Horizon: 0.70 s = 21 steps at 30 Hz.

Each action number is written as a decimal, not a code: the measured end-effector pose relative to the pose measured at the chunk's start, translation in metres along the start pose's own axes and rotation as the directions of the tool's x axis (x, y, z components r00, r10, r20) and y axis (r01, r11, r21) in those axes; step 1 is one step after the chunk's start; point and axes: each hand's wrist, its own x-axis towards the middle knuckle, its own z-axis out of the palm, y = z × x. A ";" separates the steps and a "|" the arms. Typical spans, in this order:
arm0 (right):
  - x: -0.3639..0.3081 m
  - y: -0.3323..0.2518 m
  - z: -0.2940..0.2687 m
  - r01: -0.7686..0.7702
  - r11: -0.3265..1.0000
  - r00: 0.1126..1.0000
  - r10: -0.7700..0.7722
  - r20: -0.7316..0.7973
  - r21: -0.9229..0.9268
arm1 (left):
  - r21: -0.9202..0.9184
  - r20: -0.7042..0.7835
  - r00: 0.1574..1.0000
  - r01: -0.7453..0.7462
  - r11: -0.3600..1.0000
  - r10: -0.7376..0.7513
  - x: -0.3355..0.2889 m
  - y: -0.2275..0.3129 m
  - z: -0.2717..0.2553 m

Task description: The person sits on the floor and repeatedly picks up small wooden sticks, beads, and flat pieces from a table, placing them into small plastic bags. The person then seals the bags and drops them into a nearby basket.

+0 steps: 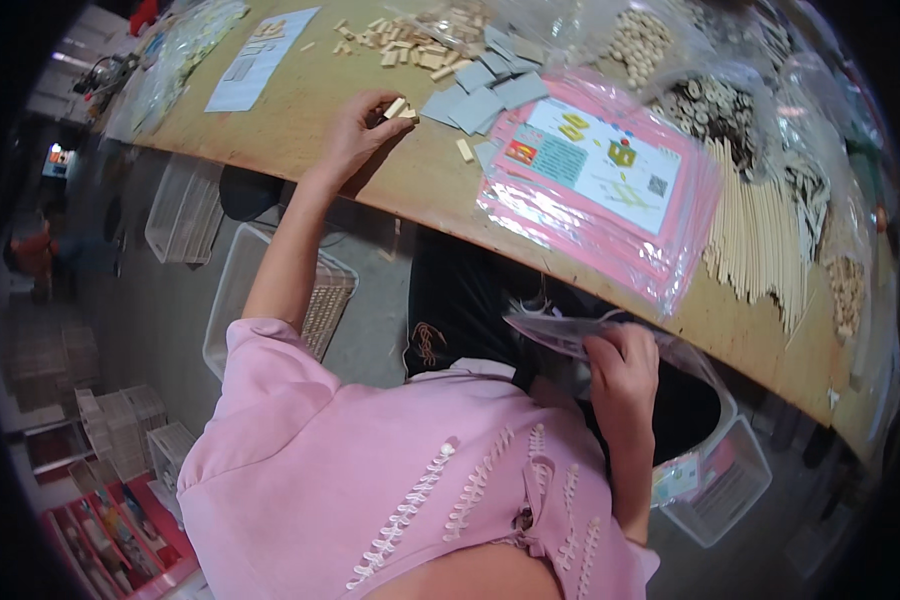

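Note:
Over the table's near edge, my left hand is closed on small pale wooden blocks, pinched between thumb and fingers. A loose wooden block lies on the table to its right, beside a spread of grey flat squares. Lower down, close to my lap, my right hand grips the edge of a clear plastic bag; what the bag holds cannot be made out. Above that hand, a stack of pink sheets in clear plastic bags rests on the table, topped by a printed instruction sheet.
Wooden blocks lie heaped at the back, near a white paper sheet. On the right are wooden sticks, wooden beads and bags of small parts. Plastic baskets stand beneath the table.

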 end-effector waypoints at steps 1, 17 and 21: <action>0.004 -0.003 -0.001 0.009 1.000 1.000 -0.009 0.007 0.001 | -0.196 0.035 0.997 0.076 0.978 -0.071 -0.006 0.010 0.006; 0.011 -0.011 0.008 0.068 0.998 0.997 -0.068 0.034 0.009 | 0.352 0.013 0.981 -0.188 0.917 0.196 -0.015 0.135 0.067; -0.002 -0.006 0.008 0.007 1.000 0.999 -0.008 0.035 0.009 | 0.635 0.027 0.998 -0.055 0.770 0.048 0.014 0.095 0.059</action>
